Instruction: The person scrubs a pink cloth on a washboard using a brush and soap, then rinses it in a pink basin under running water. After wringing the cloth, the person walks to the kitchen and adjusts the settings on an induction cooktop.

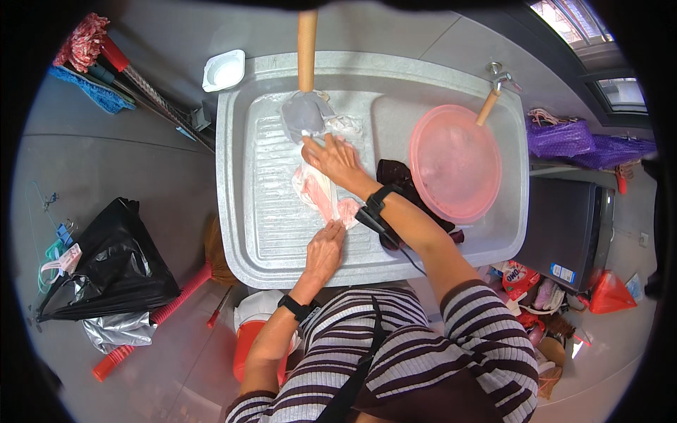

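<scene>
A wet pink and white cloth (316, 189) lies on the ribbed washboard of a grey stone laundry sink (227, 222). My left hand (323, 251) rests at the cloth's near end, fingertips on it. Farther up, my right hand (333, 158) is on the cloth's upper part, fingers bent; whether it grips the fabric is unclear. Just beyond it lie a grey cloth (304, 113) and a whitish piece (344, 125), below the end of a tan tube (307, 53). A dark cloth (394, 172) lies in the basin, partly hidden by my right forearm and a pink basin.
The round pink basin (456, 164) stands on the right under a tap (502, 82) with a short tan hose. A white dish (225, 70) sits on the back left corner. Mops, a broom (217, 254) and a black bag (124, 259) are left; a dark appliance (555, 227) is right.
</scene>
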{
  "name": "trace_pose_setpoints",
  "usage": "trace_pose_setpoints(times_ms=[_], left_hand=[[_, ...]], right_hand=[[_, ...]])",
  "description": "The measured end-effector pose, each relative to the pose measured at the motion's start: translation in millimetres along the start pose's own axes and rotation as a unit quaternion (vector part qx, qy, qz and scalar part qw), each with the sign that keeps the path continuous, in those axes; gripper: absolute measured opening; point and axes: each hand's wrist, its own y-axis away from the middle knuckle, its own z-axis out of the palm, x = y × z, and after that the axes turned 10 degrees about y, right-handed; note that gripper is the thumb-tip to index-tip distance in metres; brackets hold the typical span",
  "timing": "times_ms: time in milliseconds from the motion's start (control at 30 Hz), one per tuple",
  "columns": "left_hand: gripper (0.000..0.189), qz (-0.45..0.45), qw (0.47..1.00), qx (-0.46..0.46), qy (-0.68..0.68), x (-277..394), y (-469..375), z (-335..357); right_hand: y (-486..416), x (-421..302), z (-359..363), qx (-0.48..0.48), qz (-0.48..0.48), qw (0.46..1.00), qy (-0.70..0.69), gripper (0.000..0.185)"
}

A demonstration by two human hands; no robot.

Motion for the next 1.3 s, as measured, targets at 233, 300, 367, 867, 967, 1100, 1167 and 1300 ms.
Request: trace_pose_setpoints(times_ms=[233,300,367,867,967,1100,1167,1300], left_hand=[[0.039,-0.131,0.979,-0.156,-0.006,1,-2,-4],[0.041,-0.049,0.996,-0.072,-0.01,1,-2,-4],[0.043,-0.008,0.999,-0.038,-0.022,2,-1,-5],[0.043,-0.009,0.997,-0.067,-0.029,1,-3,-9],[0.042,-0.047,0.993,-0.109,-0.013,1,-6,-11],[0.043,-0.054,0.992,-0.113,-0.006,-1,-7,-9],[0.043,-0.027,0.996,-0.081,-0.024,-2,-6,-7],[0.045,-0.009,0.997,-0.078,-0.024,-2,-7,-9]], right_hand=[[41,-26,-23,0.005,-0.194,0.979,-0.055,0.048],[26,-19,-14,0.02,-0.058,0.998,0.024,0.038],[-6,-6,-8,0.089,0.073,0.993,0.003,0.027],[-1,-2,-5,0.051,0.071,0.996,-0.032,0.04],[33,-15,-10,0.053,-0.011,0.998,0.021,0.043],[51,-22,-9,-0.051,-0.057,0.996,-0.042,0.039],[-4,-1,6,0.05,0.084,0.995,-0.023,0.035],[-17,8,9,0.021,0.098,0.994,-0.04,0.036]])
